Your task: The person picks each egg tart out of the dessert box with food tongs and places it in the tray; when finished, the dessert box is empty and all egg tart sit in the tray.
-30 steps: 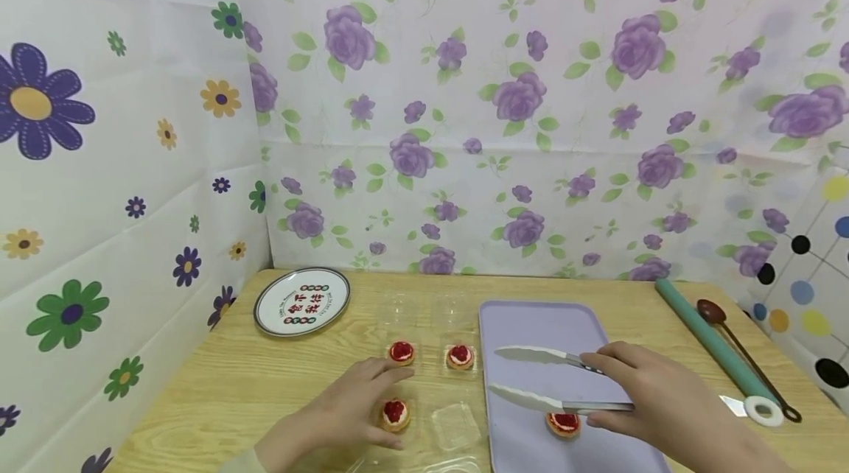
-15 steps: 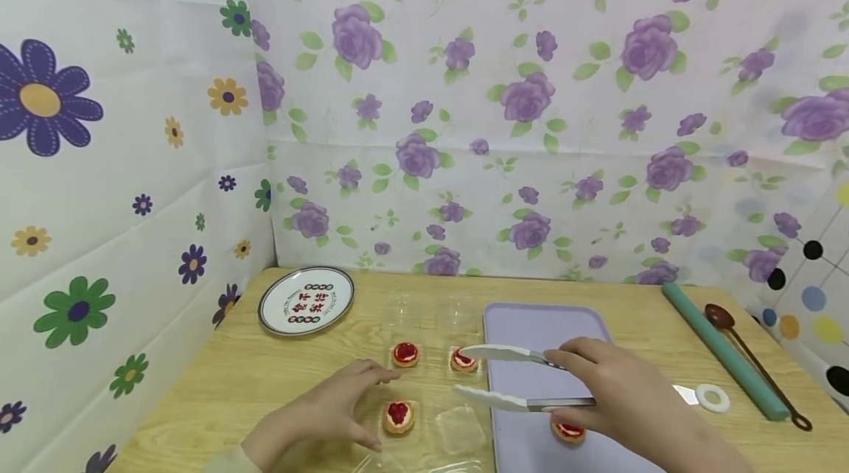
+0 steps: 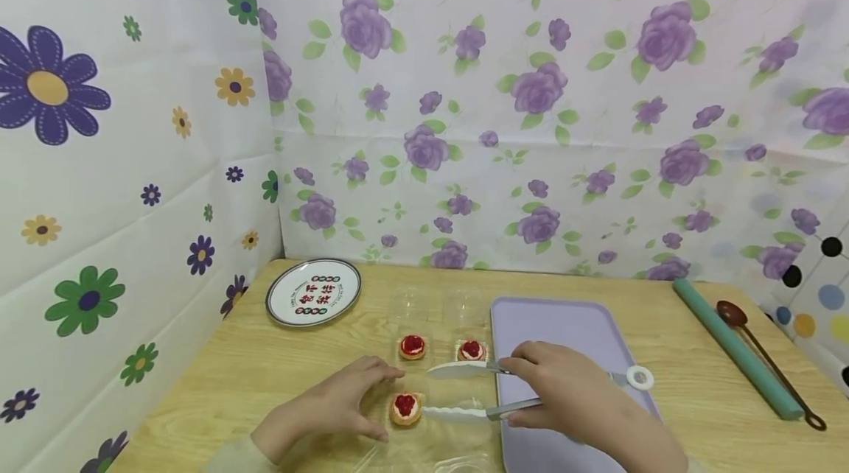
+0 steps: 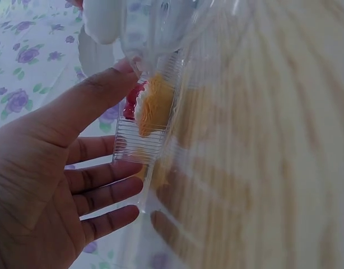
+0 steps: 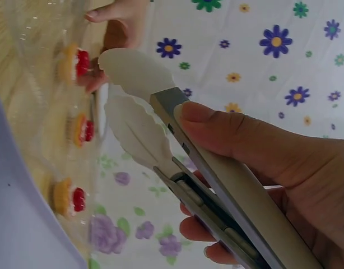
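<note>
My right hand grips metal tongs with pale, scalloped tips, spread apart with nothing between them. The lower tip points at the front tart, a pastry shell with cream and red fruit. My left hand rests just left of that tart, thumb and fingers spread. In the left wrist view its fingers lie along a ridged clear plastic square under the tart. Two more tarts stand behind, a left one and a right one, in clear plastic packaging.
A lilac tray lies under and beyond my right hand. At the back left is a white plate with red lettering. A teal roll and a brown long-handled ladle lie right. A white ring handle shows past my right hand.
My right hand has carried the tongs left from over the tray to the front tart. It now hides the tart on the tray. My left hand has hardly moved.
</note>
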Motion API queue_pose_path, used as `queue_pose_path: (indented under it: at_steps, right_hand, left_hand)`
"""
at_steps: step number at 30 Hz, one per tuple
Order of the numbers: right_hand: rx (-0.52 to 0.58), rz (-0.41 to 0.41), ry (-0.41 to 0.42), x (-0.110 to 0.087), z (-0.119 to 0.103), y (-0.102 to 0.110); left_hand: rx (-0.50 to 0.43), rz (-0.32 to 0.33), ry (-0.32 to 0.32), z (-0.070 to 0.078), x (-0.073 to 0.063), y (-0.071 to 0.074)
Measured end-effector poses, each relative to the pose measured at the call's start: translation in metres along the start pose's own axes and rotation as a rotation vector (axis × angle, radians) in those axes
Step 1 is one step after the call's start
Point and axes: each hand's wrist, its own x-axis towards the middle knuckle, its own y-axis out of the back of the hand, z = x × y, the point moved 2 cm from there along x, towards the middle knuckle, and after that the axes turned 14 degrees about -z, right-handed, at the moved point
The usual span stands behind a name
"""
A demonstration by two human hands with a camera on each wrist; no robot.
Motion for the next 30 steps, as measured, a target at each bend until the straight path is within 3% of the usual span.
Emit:
queue_pose_path:
  at_steps: [11, 21, 30]
  right_hand:
    - [-0.052, -0.05, 0.016, 0.02, -0.008, -0.007]
    - [-0.064, -0.119, 0.01, 0.032, -0.022, -0.003]
    - [-0.139, -0.198, 0.008, 0.047, -0.032, 0.008]
  left_hand:
    - [-0.002, 0.024, -0.011, 0.001, 0.0, -0.001]
    - [-0.005, 0.014, -0.002, 0.002, 0.001, 0.0]
    - [0.005, 0.019, 0.008, 0.001, 0.001, -0.001]
